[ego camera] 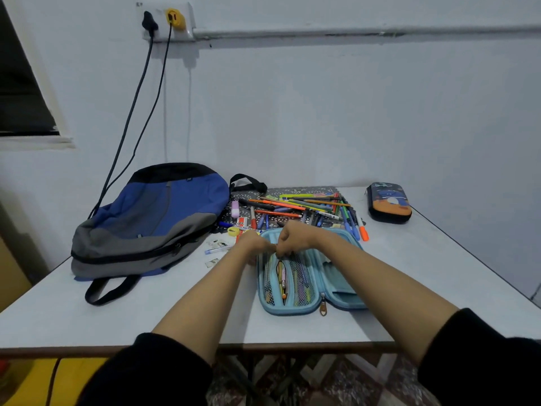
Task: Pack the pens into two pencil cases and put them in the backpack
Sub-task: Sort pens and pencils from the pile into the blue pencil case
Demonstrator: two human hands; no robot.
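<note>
A light blue pencil case (pixel 310 276) lies unzipped and spread flat on the table in front of me, with several pens inside its mesh pocket (pixel 289 284). My left hand (pixel 253 244) and my right hand (pixel 292 237) meet at the far end of that pocket, fingers curled and pinching its top edge; what exactly they hold is hidden. A heap of loose pens and markers (pixel 301 208) lies just behind the case on a dark patterned mat. A second, dark pencil case (pixel 388 202) with an orange and blue print sits zipped at the far right. The blue and grey backpack (pixel 149 221) lies flat at the left.
A pink eraser (pixel 235 208), a yellow tape roll (pixel 233 231), and small stickers (pixel 218 244) lie between backpack and case. Two black cables (pixel 137 112) hang from a wall socket down behind the backpack. The grey table's (pixel 424 273) front edge is near me.
</note>
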